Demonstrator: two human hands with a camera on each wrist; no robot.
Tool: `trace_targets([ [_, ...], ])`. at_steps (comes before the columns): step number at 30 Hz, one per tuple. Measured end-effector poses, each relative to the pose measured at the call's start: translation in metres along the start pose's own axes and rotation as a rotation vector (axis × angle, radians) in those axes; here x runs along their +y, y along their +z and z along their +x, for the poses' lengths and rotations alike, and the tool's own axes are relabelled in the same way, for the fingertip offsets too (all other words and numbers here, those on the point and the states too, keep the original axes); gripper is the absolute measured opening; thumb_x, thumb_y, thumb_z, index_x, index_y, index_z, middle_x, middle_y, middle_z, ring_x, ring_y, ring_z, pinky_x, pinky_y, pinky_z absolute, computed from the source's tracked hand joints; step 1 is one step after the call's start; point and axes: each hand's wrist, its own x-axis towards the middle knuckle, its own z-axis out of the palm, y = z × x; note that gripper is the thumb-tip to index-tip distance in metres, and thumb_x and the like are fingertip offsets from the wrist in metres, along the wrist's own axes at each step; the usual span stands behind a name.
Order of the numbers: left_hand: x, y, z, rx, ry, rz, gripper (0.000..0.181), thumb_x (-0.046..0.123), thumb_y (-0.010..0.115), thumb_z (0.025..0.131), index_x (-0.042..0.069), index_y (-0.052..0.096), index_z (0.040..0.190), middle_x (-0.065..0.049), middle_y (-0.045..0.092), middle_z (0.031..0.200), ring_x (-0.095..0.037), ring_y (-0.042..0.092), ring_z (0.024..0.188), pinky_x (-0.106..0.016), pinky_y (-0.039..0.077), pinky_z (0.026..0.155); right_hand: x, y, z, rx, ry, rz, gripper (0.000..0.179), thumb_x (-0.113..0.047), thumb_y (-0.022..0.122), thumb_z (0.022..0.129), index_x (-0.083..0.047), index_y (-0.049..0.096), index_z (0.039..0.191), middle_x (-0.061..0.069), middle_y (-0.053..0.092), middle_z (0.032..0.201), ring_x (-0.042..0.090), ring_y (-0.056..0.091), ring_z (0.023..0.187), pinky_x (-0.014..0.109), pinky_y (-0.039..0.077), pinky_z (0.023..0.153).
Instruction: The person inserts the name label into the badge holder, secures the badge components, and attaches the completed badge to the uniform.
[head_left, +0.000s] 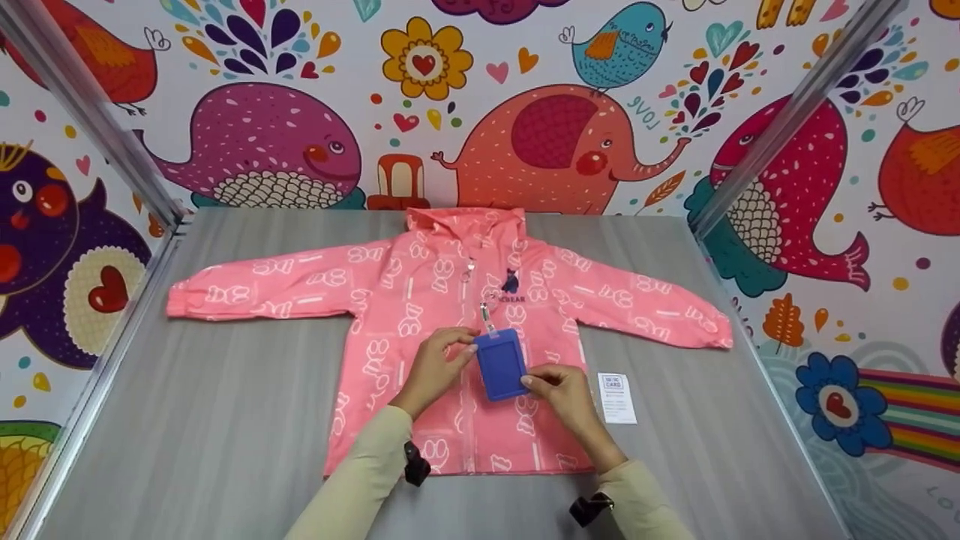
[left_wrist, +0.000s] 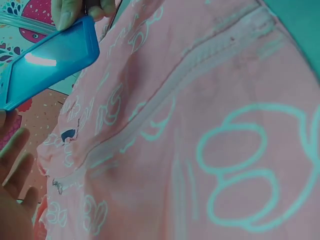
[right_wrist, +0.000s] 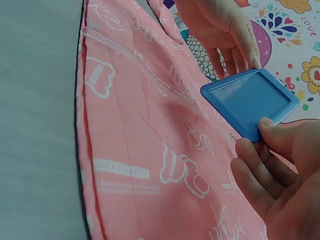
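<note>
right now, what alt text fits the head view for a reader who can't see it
A person's left hand and right hand grip a blue badge holder near opposite corners, above a pink jacket. The jacket lies spread, sleeves out, on a grey table, with a white card to its right and a cartoon-animal wall behind.

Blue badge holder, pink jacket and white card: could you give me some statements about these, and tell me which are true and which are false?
1. The left hand and right hand both hold the blue badge holder. True.
2. The white card lies on the table beside the pink jacket. True.
3. The jacket lies front side down. False: its zipper faces up.
4. The left hand holds the white card. False: it holds the badge holder near a corner.
5. A clip is attached at the top of the badge holder. True.
</note>
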Motion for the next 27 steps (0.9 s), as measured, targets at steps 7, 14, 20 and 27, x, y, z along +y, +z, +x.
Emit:
trace_targets([
  [7, -0.001, -0.010, -0.005, 0.024, -0.078, -0.074, 0.007, 0.016, 0.074, 0.088, 0.009, 0.072, 0.090, -0.007, 0.073, 0.116, -0.028, 0.064, 0.118, -0.047, 0.045, 0.109, -0.003, 0.011, 0.006, -0.037, -0.035, -0.016, 0.013, -0.005, 0.076, 0.083, 0.004, 0.076, 0.092, 0.023, 0.074, 0.088, 0.008, 0.067, 0.070, 0.023, 0.060, 0.066],
  [14, -0.006, -0.017, -0.010, 0.061, -0.130, -0.135, 0.008, 0.016, 0.076, 0.086, 0.009, 0.071, 0.084, -0.010, 0.075, 0.108, -0.027, 0.067, 0.110, -0.045, 0.047, 0.106, -0.002, 0.020, 0.012, -0.074, -0.048, -0.053, 0.013, -0.007, 0.076, 0.083, 0.002, 0.076, 0.093, 0.022, 0.075, 0.089, 0.010, 0.067, 0.073, 0.020, 0.058, 0.067],
  [20, -0.003, -0.023, -0.011, 0.052, -0.157, -0.144, 0.006, 0.016, 0.075, 0.086, 0.011, 0.072, 0.086, -0.007, 0.075, 0.099, -0.024, 0.067, 0.104, -0.048, 0.048, 0.103, -0.001, 0.027, 0.014, -0.123, -0.054, -0.037, 0.014, -0.007, 0.074, 0.086, 0.004, 0.076, 0.094, 0.024, 0.074, 0.090, 0.011, 0.069, 0.073, 0.024, 0.061, 0.068],
  [27, -0.001, -0.029, -0.010, 0.021, -0.195, -0.116, 0.006, 0.019, 0.073, 0.089, 0.013, 0.072, 0.088, -0.003, 0.074, 0.091, -0.016, 0.066, 0.095, -0.045, 0.052, 0.096, -0.012, 0.032, 0.009, -0.154, -0.121, -0.081, 0.012, -0.001, 0.072, 0.086, 0.008, 0.074, 0.093, 0.028, 0.073, 0.089, 0.027, 0.072, 0.076, 0.028, 0.061, 0.068],
])
